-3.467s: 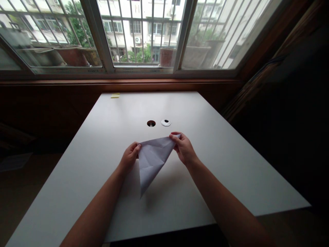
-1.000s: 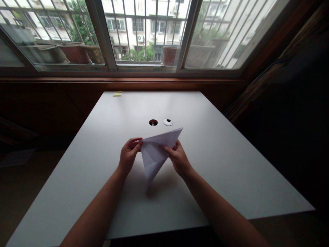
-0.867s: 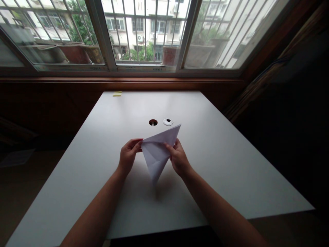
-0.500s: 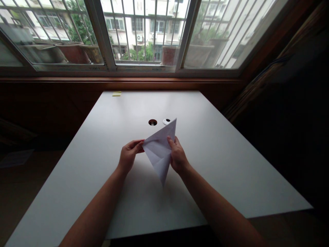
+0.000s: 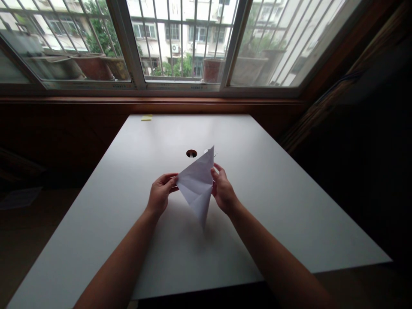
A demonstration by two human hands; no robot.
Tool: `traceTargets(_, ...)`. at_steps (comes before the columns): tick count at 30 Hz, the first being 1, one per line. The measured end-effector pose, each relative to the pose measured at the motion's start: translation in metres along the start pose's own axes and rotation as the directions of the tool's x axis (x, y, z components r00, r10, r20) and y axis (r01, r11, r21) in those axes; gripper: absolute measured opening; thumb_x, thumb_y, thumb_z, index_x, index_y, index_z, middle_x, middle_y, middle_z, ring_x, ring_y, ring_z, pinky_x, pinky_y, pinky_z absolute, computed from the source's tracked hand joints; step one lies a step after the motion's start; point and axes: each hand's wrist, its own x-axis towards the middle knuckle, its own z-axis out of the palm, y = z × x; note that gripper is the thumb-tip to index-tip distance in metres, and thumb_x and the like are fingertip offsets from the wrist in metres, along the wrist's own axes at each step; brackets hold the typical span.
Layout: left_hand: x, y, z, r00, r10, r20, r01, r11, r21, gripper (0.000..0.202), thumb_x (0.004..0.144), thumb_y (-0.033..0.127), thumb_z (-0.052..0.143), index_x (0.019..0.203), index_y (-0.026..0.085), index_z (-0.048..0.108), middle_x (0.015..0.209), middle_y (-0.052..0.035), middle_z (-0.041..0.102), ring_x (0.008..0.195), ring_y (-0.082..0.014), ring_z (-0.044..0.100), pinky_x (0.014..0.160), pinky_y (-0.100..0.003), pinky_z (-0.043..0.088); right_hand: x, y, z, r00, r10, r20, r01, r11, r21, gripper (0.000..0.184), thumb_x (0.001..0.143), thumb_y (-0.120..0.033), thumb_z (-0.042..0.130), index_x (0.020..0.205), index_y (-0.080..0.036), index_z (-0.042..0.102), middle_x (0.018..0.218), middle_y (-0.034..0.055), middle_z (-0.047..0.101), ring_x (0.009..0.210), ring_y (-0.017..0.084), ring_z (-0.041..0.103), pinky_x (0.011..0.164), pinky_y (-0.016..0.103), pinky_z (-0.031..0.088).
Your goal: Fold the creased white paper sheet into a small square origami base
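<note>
A folded sheet of white paper (image 5: 197, 180) is held up above the white table, one corner pointing up and away, another hanging down toward me. Crease lines cross its face. My left hand (image 5: 160, 193) pinches its left corner between thumb and fingers. At the right edge, my right hand (image 5: 223, 189) has its thumb against the paper, with some fingers partly hidden behind it. The paper's upper tip covers most of a round white cable-hole cover (image 5: 206, 151).
The white table (image 5: 289, 206) has a round cable hole (image 5: 191, 153) beyond the paper. A yellow sticky note (image 5: 146, 117) lies at the far left edge. Behind the table is a barred window, with flower pots (image 5: 93, 67) outside.
The paper has shifted slightly left and now covers more of the white cover. My right thumb has slid from the paper's face to its right edge. My left hand keeps its pinch.
</note>
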Motion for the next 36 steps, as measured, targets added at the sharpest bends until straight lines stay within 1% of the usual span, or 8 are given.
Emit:
traceTargets(2, 0.0008, 0.0, 0.0005, 1.0, 0.005, -0.015, -0.005, 1.0, -0.011, 0.034, 0.07, 0.037, 0.08, 0.095, 0.016, 0.07, 0.086, -0.0049, 0.073, 0.075, -0.0164, 0.068, 0.073, -0.032, 0.057, -0.0008, 0.0008, -0.0031, 1.0, 0.027, 0.0, -0.027, 0.998, -0.06, 0.071, 0.074, -0.043, 0.077, 0.134, -0.035, 0.038, 0.105, 0.0013, 0.069, 0.084, 0.02, 0.068, 0.059, 0.027, 0.051)
traceTargets(5, 0.0008, 0.0004, 0.0015, 1.0, 0.003, -0.029, -0.004, 1.0, -0.017, 0.037, 0.068, 0.037, 0.082, 0.095, 0.015, 0.069, 0.086, -0.0051, 0.073, 0.076, -0.017, 0.069, 0.076, -0.034, 0.057, -0.0016, 0.0044, -0.0039, 0.999, 0.014, 0.051, -0.009, 0.996, -0.087, 0.082, 0.068, -0.033, 0.083, 0.135, -0.032, 0.035, 0.103, 0.0024, 0.071, 0.084, 0.022, 0.069, 0.067, 0.032, 0.054)
traceTargets(8, -0.0002, 0.0012, 0.0024, 0.999, -0.01, -0.031, 0.009, 1.0, -0.01, 0.041, 0.066, 0.039, 0.084, 0.096, 0.015, 0.069, 0.085, -0.0052, 0.073, 0.076, -0.0177, 0.069, 0.076, -0.036, 0.057, -0.0007, 0.0075, -0.002, 0.994, -0.038, 0.098, 0.044, 0.997, -0.061, 0.077, 0.069, -0.03, 0.082, 0.132, -0.029, 0.039, 0.098, 0.0018, 0.072, 0.083, 0.022, 0.069, 0.076, 0.036, 0.055)
traceTargets(18, -0.0048, 0.0023, 0.0031, 0.998, 0.062, 0.011, -0.062, 0.998, 0.021, 0.042, 0.072, 0.035, 0.08, 0.107, 0.016, 0.066, 0.086, -0.0051, 0.073, 0.078, -0.0164, 0.068, 0.074, -0.03, 0.055, 0.0018, 0.0059, -0.0017, 0.989, -0.12, 0.088, 0.127, 0.988, -0.082, 0.061, 0.073, -0.03, 0.079, 0.124, -0.027, 0.047, 0.095, 0.0005, 0.073, 0.082, 0.02, 0.068, 0.076, 0.034, 0.054)
traceTargets(23, -0.0053, 0.0042, 0.0042, 0.999, 0.043, 0.033, -0.044, 0.999, 0.004, 0.05, 0.069, 0.036, 0.082, 0.113, 0.018, 0.065, 0.088, -0.0051, 0.073, 0.08, -0.0172, 0.068, 0.075, -0.03, 0.054, 0.003, 0.0046, -0.0017, 0.985, -0.145, 0.091, 0.153, 0.985, -0.078, 0.061, 0.073, -0.029, 0.079, 0.124, -0.027, 0.047, 0.096, 0.0005, 0.073, 0.081, 0.018, 0.067, 0.075, 0.033, 0.054)
traceTargets(28, -0.0054, 0.0036, 0.0042, 0.998, -0.003, 0.061, 0.003, 1.0, 0.006, 0.041, 0.071, 0.036, 0.081, 0.103, 0.015, 0.07, 0.093, -0.0082, 0.073, 0.082, -0.0183, 0.068, 0.078, -0.033, 0.055, 0.0029, 0.0024, 0.0004, 0.983, -0.163, 0.086, 0.17, 0.982, -0.083, 0.059, 0.073, -0.028, 0.079, 0.123, -0.027, 0.048, 0.097, 0.0009, 0.073, 0.084, 0.019, 0.067, 0.077, 0.035, 0.054)
traceTargets(33, -0.0061, 0.0008, 0.0028, 0.998, -0.015, 0.065, 0.013, 0.999, 0.04, 0.03, 0.072, 0.039, 0.079, 0.086, 0.013, 0.074, 0.082, -0.0063, 0.073, 0.072, -0.016, 0.066, 0.073, -0.031, 0.055, 0.0027, 0.0021, 0.0022, 0.981, -0.177, 0.079, 0.184, 0.979, -0.088, 0.057, 0.073, -0.029, 0.078, 0.122, -0.027, 0.049, 0.099, 0.0014, 0.073, 0.086, 0.019, 0.067, 0.079, 0.036, 0.055)
traceTargets(36, -0.0068, 0.0014, 0.0032, 0.998, -0.013, 0.059, 0.01, 0.999, 0.048, 0.034, 0.073, 0.04, 0.079, 0.093, 0.014, 0.074, 0.084, -0.0066, 0.073, 0.071, -0.0161, 0.067, 0.07, -0.03, 0.056, 0.0036, 0.003, 0.0018, 0.981, -0.178, 0.075, 0.185, 0.978, -0.093, 0.057, 0.072, -0.03, 0.079, 0.121, -0.027, 0.049, 0.098, 0.0011, 0.073, 0.086, 0.019, 0.068, 0.078, 0.036, 0.055)
